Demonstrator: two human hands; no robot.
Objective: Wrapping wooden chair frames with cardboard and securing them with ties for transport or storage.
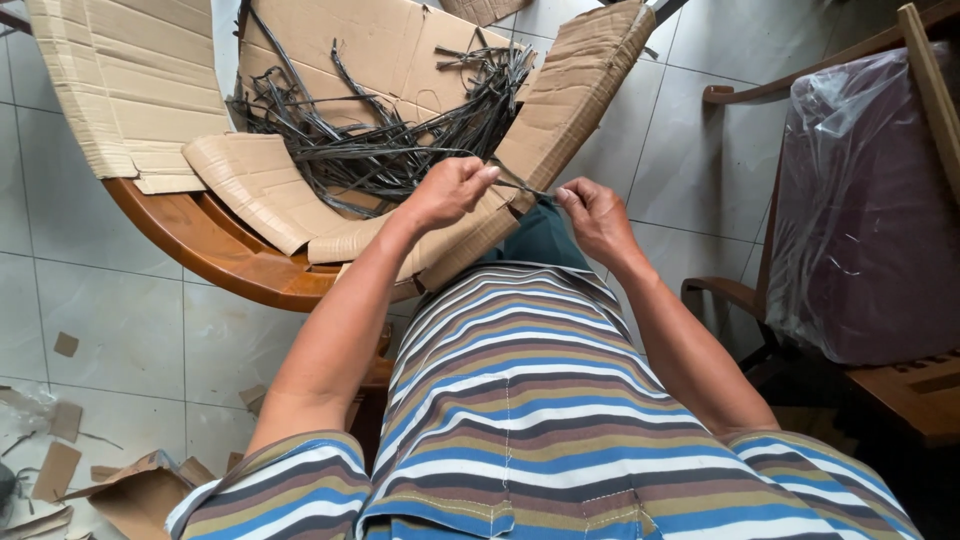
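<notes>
We pinch one thin dark strip (520,186) between our left hand (447,192) and right hand (597,217), fingers closed on it. It looks light, springy and slippery, best held near its ends. Behind lies the tangled strip pile (400,130) on cardboard (130,90).

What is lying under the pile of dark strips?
The dark strips rest on flattened corrugated cardboard, which wraps a curved wooden frame. Whatever lies beneath the cardboard is hidden.

A round wooden table (215,250) bears corrugated cardboard sheets (130,90) with a tangle of dark strips (400,140) on them.
</notes>
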